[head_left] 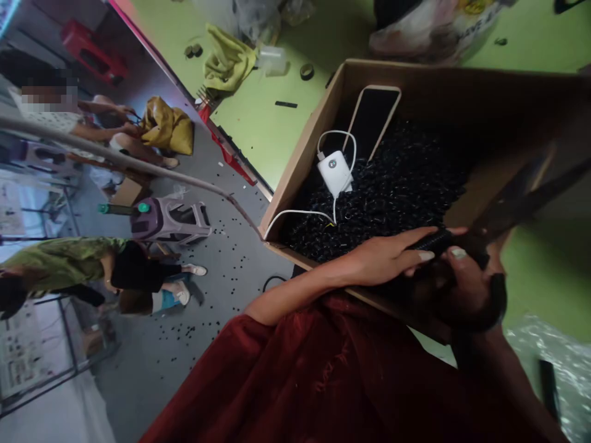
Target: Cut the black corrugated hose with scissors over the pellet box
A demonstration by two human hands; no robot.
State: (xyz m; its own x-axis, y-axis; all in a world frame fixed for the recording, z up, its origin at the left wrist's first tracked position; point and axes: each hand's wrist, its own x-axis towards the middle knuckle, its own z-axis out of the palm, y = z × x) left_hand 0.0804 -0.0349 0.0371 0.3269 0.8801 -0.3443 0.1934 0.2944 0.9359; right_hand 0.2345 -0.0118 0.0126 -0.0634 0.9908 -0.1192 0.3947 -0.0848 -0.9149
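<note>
The black ribbed piece [433, 244] sits over the near edge of the cardboard box [295, 163], pinched narrowly between the fingers of the left hand [385, 257]. Right against it is the thumb of the right hand [466, 280]; that hand is so deep in shadow that I cannot tell how far its fingers close. A long dark shape [521, 191], blurred, reaches out beyond the right fingers over the box. Just past the left fingers, a heap of small black pieces [392, 184] covers the box floor, and on it lie a white gadget with a cable [335, 172] and, farther off, a dark flat slab with a pale rim [373, 120]. Beyond the box from the fingers, the green tabletop [272, 132] carries a yellow cloth [226, 61], a clear cup [272, 60] and a roll of tape [306, 72]. Well away past the left elbow, two people sit low, one by a yellow sack [170, 126], the other near a purple stool [157, 218].
</note>
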